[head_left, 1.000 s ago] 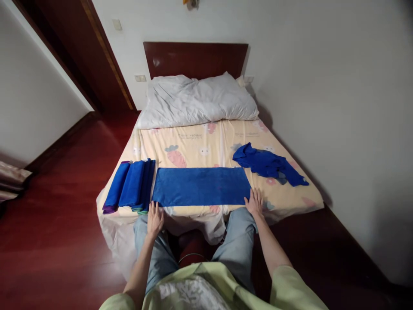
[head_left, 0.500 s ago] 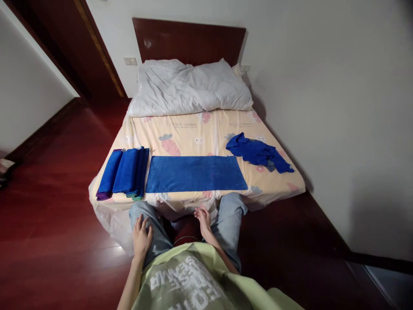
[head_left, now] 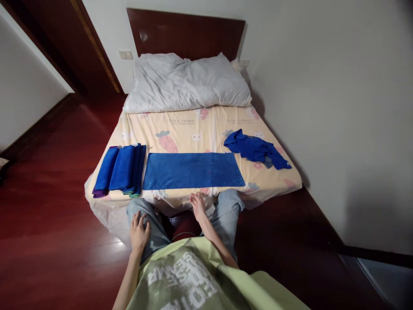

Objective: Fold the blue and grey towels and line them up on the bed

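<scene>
1. Dark red floor [head_left: 48, 215] at left and lower right; pale wall [head_left: 322, 94] at upper right; brown headboard [head_left: 187, 34] at top centre.
2. Below the headboard, rumpled white bedding [head_left: 190, 84] across the far end of a cream bed sheet [head_left: 183, 133] printed with carrots and rabbit faces.
3. At mid-frame, near the front edge of the bed sheet, one blue towel [head_left: 193, 171] spread flat in a long rectangle.
4. Just left of it, folded blue towels [head_left: 121, 168] side by side, with purple and green edges at their lower ends.
5. Right of centre, crumpled blue cloth [head_left: 256, 150] in a loose heap.
6. At lower left, left hand [head_left: 139, 232] empty, fingers spread on the jeans [head_left: 230, 211].
7. At lower centre, right hand [head_left: 198, 206] empty, fingers loosely bent, just below the blue towel; contact with the bed sheet unclear.
</scene>
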Motion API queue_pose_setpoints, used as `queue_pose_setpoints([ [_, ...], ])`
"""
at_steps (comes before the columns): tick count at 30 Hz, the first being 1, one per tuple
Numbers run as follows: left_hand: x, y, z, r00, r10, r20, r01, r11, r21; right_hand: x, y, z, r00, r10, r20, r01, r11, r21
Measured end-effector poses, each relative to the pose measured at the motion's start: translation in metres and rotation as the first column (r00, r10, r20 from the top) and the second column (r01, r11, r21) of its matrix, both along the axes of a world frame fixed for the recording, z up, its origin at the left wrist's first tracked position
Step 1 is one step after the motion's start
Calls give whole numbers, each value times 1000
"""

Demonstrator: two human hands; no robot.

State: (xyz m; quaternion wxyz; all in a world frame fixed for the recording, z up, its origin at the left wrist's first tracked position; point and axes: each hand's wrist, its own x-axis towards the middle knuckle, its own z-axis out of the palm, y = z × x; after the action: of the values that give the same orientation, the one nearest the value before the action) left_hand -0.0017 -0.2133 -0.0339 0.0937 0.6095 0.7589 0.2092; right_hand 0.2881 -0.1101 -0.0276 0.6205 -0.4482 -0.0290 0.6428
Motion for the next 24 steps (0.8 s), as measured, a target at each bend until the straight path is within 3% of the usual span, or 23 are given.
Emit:
queue_pose_setpoints([
  [8,1,1,-2,1000,11,-3,-11,999,41,-2,36,-2,985,-75,-153,73,997,-18],
  [13,-1,1,-4,1000,7,-22,-6,999,47,-2,48,-4,955,-195,-222,185,981,-66],
  [16,-2,1,-5,999,3,-32,-1,999,53,-10,51,-7,960,-209,-186,198,977,-77],
  [21,0,2,-3,999,21,-39,-20,999,39,-27,61,-9,966,-258,32,260,952,-164],
  [24,0,2,-1,999,22,-37,-21,999,36,-30,71,-9,971,-236,40,239,951,-197],
])
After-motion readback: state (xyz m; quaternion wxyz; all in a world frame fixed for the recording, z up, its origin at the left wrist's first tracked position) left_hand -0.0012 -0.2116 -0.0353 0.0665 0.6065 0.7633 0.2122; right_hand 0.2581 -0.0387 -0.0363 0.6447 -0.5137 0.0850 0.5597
